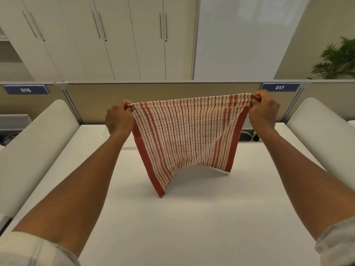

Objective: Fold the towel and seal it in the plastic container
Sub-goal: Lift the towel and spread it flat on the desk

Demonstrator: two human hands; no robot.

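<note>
A white towel with red stripes and red side borders hangs in the air above the white table. My left hand pinches its upper left corner and my right hand pinches its upper right corner, so the top edge is stretched taut between them. The towel's lower edge sags in an arch, and its two lower corners hang just above the table. No plastic container shows in this view.
Padded white dividers flank the table on the left and right. A beige partition with labels 016 and 017 closes the far side. White cabinets stand behind, and a plant at the far right.
</note>
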